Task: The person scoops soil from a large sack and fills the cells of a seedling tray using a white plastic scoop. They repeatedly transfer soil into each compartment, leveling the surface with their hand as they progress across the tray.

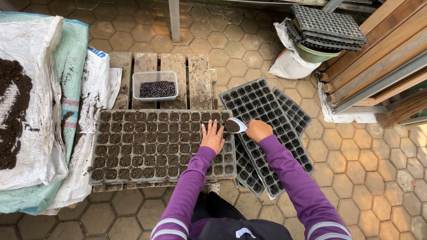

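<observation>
Left hand (212, 137) lies flat, fingers spread, palm down on the right part of the seed tray (133, 146), gripping nothing. Right hand (258, 130) is closed on the handle of a scoop (234, 126) loaded with soil, held over the tray's right edge; the handle is hidden in the fist. The tray rests on a slatted wooden surface (200, 80), largely covered by it. Empty trays (267, 115) lean at the right, lower ones mostly hidden. A tub (155, 86) of dark pellets stands behind the tray.
</observation>
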